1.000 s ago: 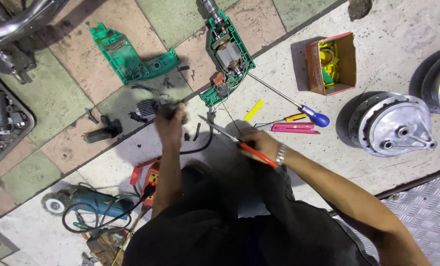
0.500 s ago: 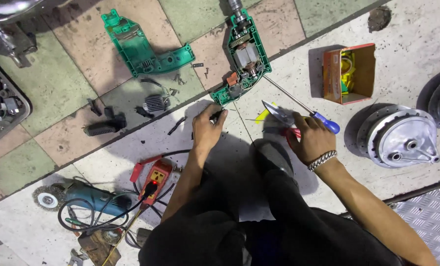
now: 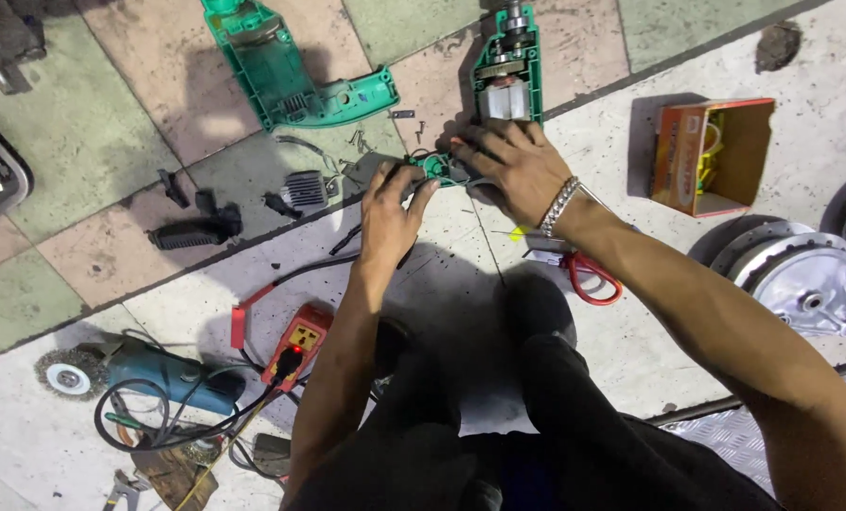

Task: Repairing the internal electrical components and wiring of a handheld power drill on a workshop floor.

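Observation:
An opened green drill body (image 3: 508,66) lies on the floor tiles with its motor showing. My left hand (image 3: 390,203) grips the lower handle end of this drill with its fingertips. My right hand (image 3: 518,166), with a metal bracelet at the wrist, lies over the handle part just below the motor and holds it down. The drill's other green shell half (image 3: 290,80) lies apart to the left. Red-handled pliers (image 3: 589,274) lie on the floor under my right forearm.
An orange cardboard box (image 3: 712,156) stands at the right, above a metal hub (image 3: 801,279). A black side handle (image 3: 196,232) and a small grey part (image 3: 305,189) lie left of my hands. Lower left are a red power socket (image 3: 295,341) and a blue angle grinder (image 3: 149,369) with cables.
My right hand has put the red-handled pliers down on the floor. Both hands have moved up onto the open drill's handle.

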